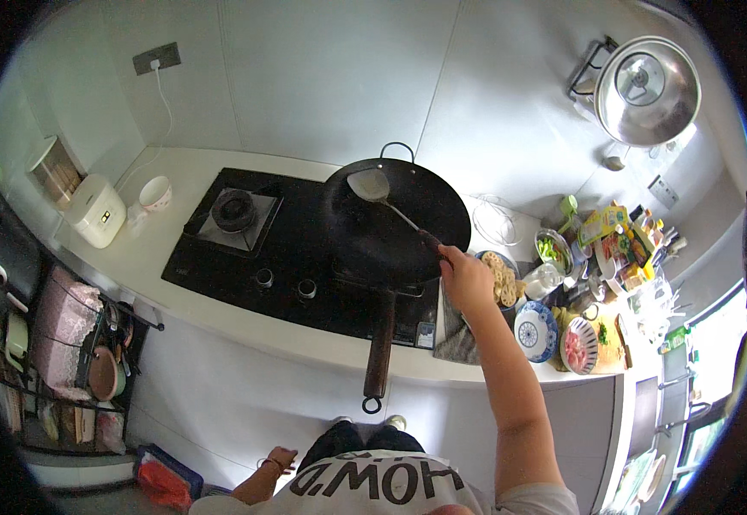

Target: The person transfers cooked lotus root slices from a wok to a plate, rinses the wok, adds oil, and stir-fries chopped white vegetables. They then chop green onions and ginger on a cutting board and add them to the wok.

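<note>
My right hand (466, 277) grips the wooden handle of a metal wok spatula (369, 185). The spatula's blade is inside a large black wok (412, 225), near its far left side. The wok stands on the right part of a black gas hob (283, 257), its wooden handle pointing towards me. My left hand (282, 458) hangs low beside my body, away from the counter, with fingers partly curled; whether it holds anything is not clear. Right of the wok, a bowl of sliced lotus root (503, 280) sits close to my right wrist.
A blue-patterned plate (535, 331), a bowl of raw meat (578, 347) and a cutting board (610, 341) with a knife lie at right, near bottles and packets. A rice cooker (96, 212) and bowl (155, 193) stand at left. The second burner (234, 211) has no pan on it.
</note>
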`<state>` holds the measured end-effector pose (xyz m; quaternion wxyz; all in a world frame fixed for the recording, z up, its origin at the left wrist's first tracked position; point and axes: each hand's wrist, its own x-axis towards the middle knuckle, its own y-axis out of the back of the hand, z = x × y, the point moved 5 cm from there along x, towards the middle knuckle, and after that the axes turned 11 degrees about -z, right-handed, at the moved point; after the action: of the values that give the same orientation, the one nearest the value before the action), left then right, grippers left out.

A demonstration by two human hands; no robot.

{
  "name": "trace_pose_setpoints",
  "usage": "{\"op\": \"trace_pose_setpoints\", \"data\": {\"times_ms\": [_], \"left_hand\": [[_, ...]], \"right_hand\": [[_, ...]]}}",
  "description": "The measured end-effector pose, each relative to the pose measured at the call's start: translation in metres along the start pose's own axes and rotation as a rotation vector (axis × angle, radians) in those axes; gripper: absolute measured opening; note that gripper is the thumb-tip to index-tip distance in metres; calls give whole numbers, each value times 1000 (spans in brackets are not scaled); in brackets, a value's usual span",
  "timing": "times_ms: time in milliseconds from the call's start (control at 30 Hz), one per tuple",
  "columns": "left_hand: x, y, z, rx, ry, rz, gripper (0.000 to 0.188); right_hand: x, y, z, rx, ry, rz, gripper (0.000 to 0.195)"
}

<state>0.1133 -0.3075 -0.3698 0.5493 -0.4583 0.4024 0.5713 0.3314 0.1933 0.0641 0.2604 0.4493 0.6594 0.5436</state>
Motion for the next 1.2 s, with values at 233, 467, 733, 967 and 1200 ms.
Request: {"op": "trace_pose_setpoints", "data": {"times_ms": [233,467,733,967,1200], "left_hand": [[-1,17,-28,46,128,63,25],[20,-46,68,305,-221,-56,23],[5,-185,133,495,-180,-16,34],[-8,-290,158,693,-251,-38,35],[-37,-307,141,602,-327,44,37]], "right_hand": [[-47,73,15,96,-34,33,25],[-162,170,86,200,-132,55,25],[-354,266,219,116,-418,209,25],[-539,302,371,45,-801,414,25],[-728,175,629,815,-1132,930,29]]}}
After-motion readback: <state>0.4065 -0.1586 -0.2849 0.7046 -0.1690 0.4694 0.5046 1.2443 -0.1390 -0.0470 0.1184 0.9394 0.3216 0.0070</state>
